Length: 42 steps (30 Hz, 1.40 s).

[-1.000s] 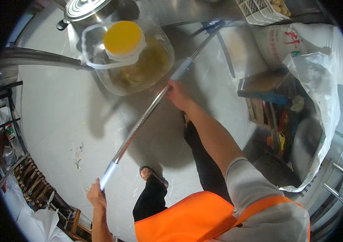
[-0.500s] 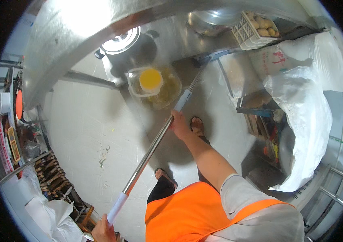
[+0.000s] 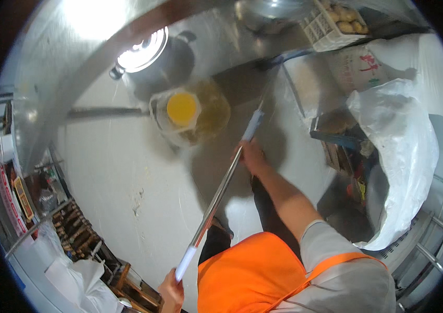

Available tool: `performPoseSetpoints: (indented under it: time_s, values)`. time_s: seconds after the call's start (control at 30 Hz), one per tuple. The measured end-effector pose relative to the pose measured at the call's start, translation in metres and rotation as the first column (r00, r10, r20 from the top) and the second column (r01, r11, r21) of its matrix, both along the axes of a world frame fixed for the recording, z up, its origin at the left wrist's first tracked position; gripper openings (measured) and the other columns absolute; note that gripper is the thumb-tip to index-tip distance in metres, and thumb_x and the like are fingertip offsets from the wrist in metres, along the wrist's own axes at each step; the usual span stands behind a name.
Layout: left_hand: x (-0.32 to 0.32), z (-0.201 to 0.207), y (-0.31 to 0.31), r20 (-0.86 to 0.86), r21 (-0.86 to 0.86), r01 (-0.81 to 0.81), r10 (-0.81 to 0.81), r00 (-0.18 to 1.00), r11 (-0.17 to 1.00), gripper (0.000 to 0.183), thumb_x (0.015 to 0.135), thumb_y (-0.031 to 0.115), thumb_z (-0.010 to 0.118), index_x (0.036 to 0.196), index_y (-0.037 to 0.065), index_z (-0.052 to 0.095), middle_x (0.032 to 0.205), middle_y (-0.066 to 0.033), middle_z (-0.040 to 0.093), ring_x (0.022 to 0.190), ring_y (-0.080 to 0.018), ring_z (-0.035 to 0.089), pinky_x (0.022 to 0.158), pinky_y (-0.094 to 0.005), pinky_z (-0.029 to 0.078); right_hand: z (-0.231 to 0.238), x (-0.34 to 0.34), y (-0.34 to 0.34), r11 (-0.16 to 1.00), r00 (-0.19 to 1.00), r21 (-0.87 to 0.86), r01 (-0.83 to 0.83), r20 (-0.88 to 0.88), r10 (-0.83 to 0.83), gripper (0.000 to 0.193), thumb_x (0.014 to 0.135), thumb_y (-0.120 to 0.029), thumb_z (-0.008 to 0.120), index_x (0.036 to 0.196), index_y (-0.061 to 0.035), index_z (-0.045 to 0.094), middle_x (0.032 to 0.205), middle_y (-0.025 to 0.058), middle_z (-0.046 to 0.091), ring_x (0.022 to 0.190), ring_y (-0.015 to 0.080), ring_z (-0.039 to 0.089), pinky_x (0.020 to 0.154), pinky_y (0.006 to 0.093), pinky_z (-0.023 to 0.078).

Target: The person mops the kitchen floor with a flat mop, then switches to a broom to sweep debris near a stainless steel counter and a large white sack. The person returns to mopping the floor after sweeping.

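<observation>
Hands: both closed on steel pole (image 3: 219,198), R far up, L at near end; palms hidden.
R hand (image 3: 252,155): just off centre twd 3 o'clock; fingers curled snug round bare metal, right below upper sleeve, no gap seen.
R arm: bare forearm runs from grey shirt sleeve (image 3: 319,237) at approx 4 o'clock up twd centre; looks nearly straight, reaching fwd.
L hand (image 3: 172,293): betw. 6 and 7 o'clock, by bottom edge; wrapped at pole's butt on pale lower grip (image 3: 186,263); short bit of wrist visible, rest of arm out of view.
Pole: lies on a slant, approx 7 to 1 o'clock, across pic; shiny tube, pale lower grip at L hand, pale upper sleeve (image 3: 252,124) past R hand, thinner section beyond.
Far end: approx 1 o'clock, nr blue piece (image 3: 284,59), blurred; can't tell type of head or how it joins.
Jug: clear plastic jug (image 3: 213,112) w/ yellow cap (image 3: 182,108), yellowish contents, approx 11 o'clock, L of pole, apart from it.
Pot: lidded metal pot (image 3: 146,52), 11 o'clock, beyond jug.
Crate: white crate (image 3: 323,31) of potatoes (image 3: 349,21), betw. 1 and 2 o'clock.
Bag: white plastic bag (image 3: 404,151), 3 o'clock.
Apron: orange apron (image 3: 250,274), approx 5-6 o'clock, betw. the arms.
</observation>
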<state>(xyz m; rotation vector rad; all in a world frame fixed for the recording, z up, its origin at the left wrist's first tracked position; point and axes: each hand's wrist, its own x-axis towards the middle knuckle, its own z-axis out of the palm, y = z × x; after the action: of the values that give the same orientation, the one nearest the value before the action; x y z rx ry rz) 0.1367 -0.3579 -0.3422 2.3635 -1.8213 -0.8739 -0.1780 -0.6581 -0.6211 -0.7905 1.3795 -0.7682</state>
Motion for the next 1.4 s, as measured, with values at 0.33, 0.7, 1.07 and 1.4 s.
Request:
performPoseSetpoints:
  time_s: [0.33,0.7,1.07,1.4]
  values:
    - [-0.049,-0.020,0.001,-0.134,0.217,-0.192,0.224,0.965,0.957,0.033,0.072,0.004,0.064,0.104,0.012,0.060,0.075,-0.0139,0.061,0.064,-0.0328,0.063,0.051,-0.0387,0.046,-0.033,-0.032,-0.018,0.934,0.898,0.266,0.238,-0.426,-0.107,0.025,0.087,-0.027,0.051,0.092,-0.0046,0.043,0.072,0.0090,0.054,0.051,0.0213,0.056,0.043,0.0355,0.047]
    - [-0.004,0.037,-0.015,0.029,0.208,-0.096,0.092,0.995,0.973,0.032,0.072,0.002,0.061,0.102,0.012,0.061,0.072,-0.0186,0.060,0.068,-0.0407,0.061,0.058,-0.0424,0.049,-0.008,0.019,-0.001,0.993,0.886,0.051,-0.102,-0.450,0.115,0.046,0.085,-0.036,0.057,0.100,0.0069,0.052,0.087,0.0193,0.059,0.078,0.0313,0.061,0.071,0.0447,0.048]
    - [-0.046,-0.005,0.006,-0.048,0.305,-0.134,0.156,0.987,0.943,0.027,0.076,0.004,0.060,0.102,0.012,0.059,0.073,-0.0162,0.061,0.068,-0.0398,0.061,0.055,-0.0440,0.047,-0.034,-0.021,0.007,0.944,0.928,0.295,0.147,-0.372,-0.029,0.031,0.085,-0.028,0.057,0.098,-0.0001,0.057,0.082,0.0146,0.060,0.074,0.0264,0.060,0.067,0.0385,0.048]
    - [-0.073,0.079,0.039,-0.009,0.583,-0.233,0.293,0.956,0.779,0.028,0.078,0.011,0.061,0.105,0.009,0.056,0.068,-0.0181,0.059,0.063,-0.0402,0.059,0.055,-0.0481,0.044,0.009,-0.008,0.021,0.881,0.987,0.471,-0.049,-0.112,0.114,0.045,0.082,-0.029,0.059,0.112,0.0035,0.048,0.105,0.0236,0.053,0.101,0.0293,0.052,0.087,0.0462,0.041]
